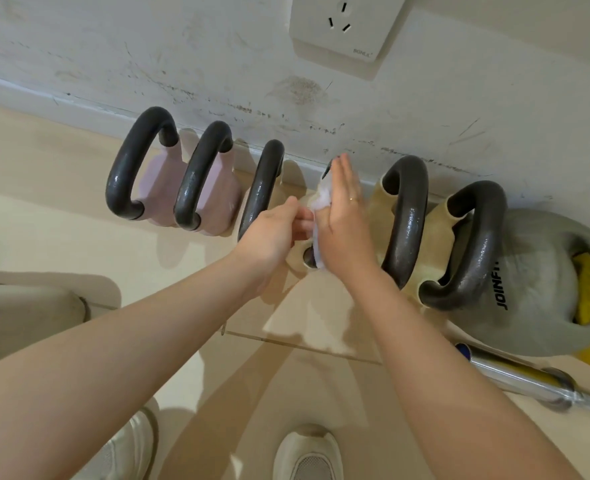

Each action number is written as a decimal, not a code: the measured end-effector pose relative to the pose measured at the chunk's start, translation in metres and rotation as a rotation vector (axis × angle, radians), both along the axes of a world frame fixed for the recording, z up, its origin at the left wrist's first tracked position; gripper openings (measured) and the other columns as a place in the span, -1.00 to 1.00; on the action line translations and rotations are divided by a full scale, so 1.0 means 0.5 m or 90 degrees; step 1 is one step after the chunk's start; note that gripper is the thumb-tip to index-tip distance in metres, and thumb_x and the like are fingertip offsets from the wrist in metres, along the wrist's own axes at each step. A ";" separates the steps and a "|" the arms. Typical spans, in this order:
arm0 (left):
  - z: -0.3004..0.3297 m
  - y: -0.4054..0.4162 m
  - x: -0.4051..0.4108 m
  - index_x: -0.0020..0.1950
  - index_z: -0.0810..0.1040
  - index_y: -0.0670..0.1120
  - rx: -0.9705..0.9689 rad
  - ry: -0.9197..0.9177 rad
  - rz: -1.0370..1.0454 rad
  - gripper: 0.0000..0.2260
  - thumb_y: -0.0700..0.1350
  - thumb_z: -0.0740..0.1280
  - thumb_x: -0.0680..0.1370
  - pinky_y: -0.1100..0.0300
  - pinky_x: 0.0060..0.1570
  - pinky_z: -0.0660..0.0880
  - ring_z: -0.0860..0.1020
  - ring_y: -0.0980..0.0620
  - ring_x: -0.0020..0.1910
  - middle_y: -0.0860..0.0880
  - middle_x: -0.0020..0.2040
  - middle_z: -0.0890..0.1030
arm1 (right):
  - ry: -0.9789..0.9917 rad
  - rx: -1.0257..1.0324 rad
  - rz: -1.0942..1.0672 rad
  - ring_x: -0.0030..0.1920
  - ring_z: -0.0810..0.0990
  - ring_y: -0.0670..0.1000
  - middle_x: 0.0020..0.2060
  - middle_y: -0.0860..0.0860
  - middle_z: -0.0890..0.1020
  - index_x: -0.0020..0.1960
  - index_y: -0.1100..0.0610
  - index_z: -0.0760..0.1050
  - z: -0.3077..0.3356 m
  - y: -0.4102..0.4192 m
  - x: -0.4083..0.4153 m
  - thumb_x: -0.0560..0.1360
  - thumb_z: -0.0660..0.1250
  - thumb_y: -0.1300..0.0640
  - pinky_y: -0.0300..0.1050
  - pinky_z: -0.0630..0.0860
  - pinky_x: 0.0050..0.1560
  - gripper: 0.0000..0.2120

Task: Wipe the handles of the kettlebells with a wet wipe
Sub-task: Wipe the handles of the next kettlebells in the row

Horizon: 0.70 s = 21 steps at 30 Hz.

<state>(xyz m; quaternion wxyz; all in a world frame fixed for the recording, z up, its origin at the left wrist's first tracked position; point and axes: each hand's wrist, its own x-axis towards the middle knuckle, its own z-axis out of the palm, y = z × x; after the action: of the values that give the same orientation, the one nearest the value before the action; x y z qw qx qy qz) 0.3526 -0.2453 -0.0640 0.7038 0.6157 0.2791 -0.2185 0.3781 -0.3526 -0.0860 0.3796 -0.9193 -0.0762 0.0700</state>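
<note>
Several kettlebells stand in a row along the wall, each with a dark grey handle. Two at the left are pink [155, 181], and those further right are cream [435, 230]. My right hand [342, 216] lies flat, fingers extended, pressing a white wet wipe [321, 199] against the fourth handle, which is mostly hidden under the wipe and the hand. My left hand [273, 230] pinches the wipe's near edge just left of that handle, next to the third handle [260, 192]. The fifth handle [408, 216] and sixth handle [473, 244] are bare.
A large grey kettlebell [543, 282] with yellow inside sits at the far right, with a chrome bar [515, 375] on the floor in front. A scuffed white wall with a socket [345, 26] is behind. My two white shoes [311, 455] are below on the beige floor.
</note>
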 end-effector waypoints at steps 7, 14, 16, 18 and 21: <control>-0.003 0.006 -0.013 0.03 0.51 -0.05 -0.062 0.062 0.043 -0.58 0.15 -0.04 0.61 0.14 0.08 0.46 0.58 -0.01 -0.05 -0.01 -0.11 0.64 | -0.172 -0.374 0.279 0.42 0.28 0.17 0.35 0.22 0.42 0.11 0.29 0.51 0.021 -0.020 0.028 0.56 0.07 0.07 0.07 0.18 0.41 -0.64; -0.028 0.007 -0.040 0.29 0.41 -0.08 -0.088 0.075 0.078 -0.39 0.29 -0.14 0.55 0.12 0.36 0.31 0.50 0.03 0.19 -0.10 0.21 0.54 | -0.262 -0.616 0.437 -0.04 0.62 0.20 -0.27 0.18 0.68 -0.29 0.21 0.65 0.031 -0.025 0.043 0.43 0.09 0.07 0.20 0.33 0.30 -0.60; -0.036 0.011 -0.047 0.38 0.37 -0.12 -0.061 0.074 0.058 -0.32 0.31 -0.16 0.54 0.11 0.45 0.17 0.42 0.09 0.22 -0.06 0.35 0.45 | -0.282 -0.745 0.513 -0.01 0.58 0.19 -0.23 0.12 0.68 -0.18 0.15 0.65 0.020 -0.006 0.006 0.45 0.16 0.08 0.19 0.23 0.39 -0.70; -0.040 0.018 -0.051 0.39 0.37 -0.10 -0.033 0.070 0.028 -0.31 0.32 -0.17 0.54 0.08 0.48 0.12 0.39 0.13 0.23 -0.03 0.37 0.43 | -0.278 -0.909 0.589 0.17 0.48 0.22 0.00 0.12 0.63 0.13 0.16 0.56 0.004 0.008 -0.042 0.52 0.09 0.10 0.18 0.03 0.44 -0.67; -0.036 0.020 -0.049 0.21 0.46 0.00 -0.010 0.071 0.021 -0.40 0.33 -0.16 0.53 0.05 0.47 0.13 0.40 0.12 0.23 0.03 0.23 0.47 | -0.289 -1.066 0.630 0.23 0.39 0.30 0.11 0.20 0.54 0.25 0.25 0.42 -0.010 0.019 -0.084 0.50 0.12 0.22 0.27 0.04 0.41 -0.66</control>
<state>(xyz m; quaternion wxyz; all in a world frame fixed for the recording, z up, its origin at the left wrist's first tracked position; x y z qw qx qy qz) 0.3279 -0.2352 -0.0821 0.6954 0.5924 0.3262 -0.2430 0.3360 -0.3433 -0.0910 -0.4858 -0.7471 -0.4476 0.0740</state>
